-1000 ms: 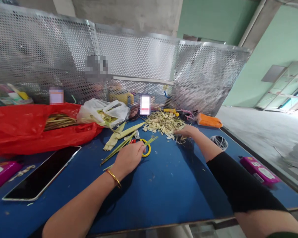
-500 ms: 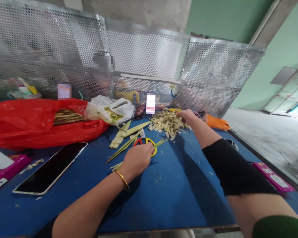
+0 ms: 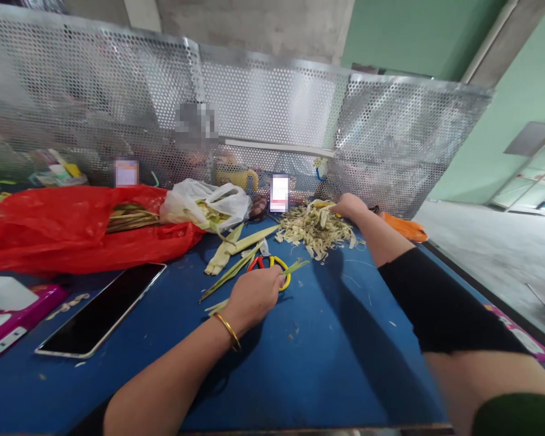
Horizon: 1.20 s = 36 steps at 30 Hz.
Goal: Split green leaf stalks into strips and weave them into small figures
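1. At the far left, a shiny red plastic bag [image 3: 63,242] lies with thin, dry brown stalks [image 3: 134,219] poking out of its open part.
2. A big flat phone with a black screen [image 3: 102,312] lies just in front of the red bag.
3. Next comes a crinkly white plastic bag [image 3: 181,203] with pale green leafy bits in it.
4. Long, flat, pale green leaf pieces [image 3: 252,240] lie on the blue tabletop [image 3: 318,351].
5. The left hand [image 3: 257,295] pinches a thin green leaf strip [image 3: 297,266], and its tip sticks out to the right.
6. A tool with red and yellow loop handles [image 3: 276,259] is partly hidden behind that hand.
7. A messy heap of pale, curly shreds [image 3: 318,233] sits near the back.
8. The right hand [image 3: 352,207] reaches the heap's back right edge; I cannot tell if its fingers grip any shreds.
9. A soft orange pouch [image 3: 402,227] lies just right of that wrist.
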Each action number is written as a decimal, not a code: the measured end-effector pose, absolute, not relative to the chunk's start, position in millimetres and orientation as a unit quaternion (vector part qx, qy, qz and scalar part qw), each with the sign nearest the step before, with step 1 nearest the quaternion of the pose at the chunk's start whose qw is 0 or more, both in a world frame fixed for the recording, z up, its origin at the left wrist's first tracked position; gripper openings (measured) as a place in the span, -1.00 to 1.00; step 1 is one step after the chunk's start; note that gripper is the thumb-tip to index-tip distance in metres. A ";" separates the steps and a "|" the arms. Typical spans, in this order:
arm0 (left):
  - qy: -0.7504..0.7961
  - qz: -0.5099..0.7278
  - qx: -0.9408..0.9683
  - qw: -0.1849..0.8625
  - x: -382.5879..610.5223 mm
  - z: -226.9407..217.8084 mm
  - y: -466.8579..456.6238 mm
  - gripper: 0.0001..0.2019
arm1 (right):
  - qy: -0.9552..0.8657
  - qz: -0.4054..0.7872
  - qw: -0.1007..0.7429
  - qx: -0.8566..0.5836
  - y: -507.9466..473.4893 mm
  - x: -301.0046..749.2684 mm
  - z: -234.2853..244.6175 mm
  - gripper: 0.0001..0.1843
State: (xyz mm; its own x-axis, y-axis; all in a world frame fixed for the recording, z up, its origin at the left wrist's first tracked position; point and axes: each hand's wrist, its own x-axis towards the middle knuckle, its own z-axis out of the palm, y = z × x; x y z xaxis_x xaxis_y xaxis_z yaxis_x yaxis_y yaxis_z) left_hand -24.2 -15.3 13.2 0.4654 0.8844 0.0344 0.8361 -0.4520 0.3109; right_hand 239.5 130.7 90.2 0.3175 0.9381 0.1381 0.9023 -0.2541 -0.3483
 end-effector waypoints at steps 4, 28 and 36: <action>0.496 0.107 0.852 0.130 -24.2 11.5 -17.0 -0.69 | -0.596 -0.001 0.107 -0.796 91.9 258.3 83.7 -0.86; 0.470 0.228 0.809 0.271 -31.1 10.3 -7.0 -0.70 | -0.653 -0.012 0.204 -0.729 -4.8 269.0 6.7 -0.77; 0.463 0.263 0.623 0.572 -13.1 16.9 -13.3 -0.80 | -0.783 -0.037 0.151 -0.602 -68.6 203.7 2.8 -0.92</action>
State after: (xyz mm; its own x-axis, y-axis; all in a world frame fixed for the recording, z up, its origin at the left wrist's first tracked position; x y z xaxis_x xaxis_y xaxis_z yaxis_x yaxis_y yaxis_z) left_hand -13.1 -13.3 16.9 0.4323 0.8787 -0.2027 0.2767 0.0848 0.9572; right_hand 203.7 -68.6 2.8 -0.2289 0.9321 0.2805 0.9545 0.2716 -0.1235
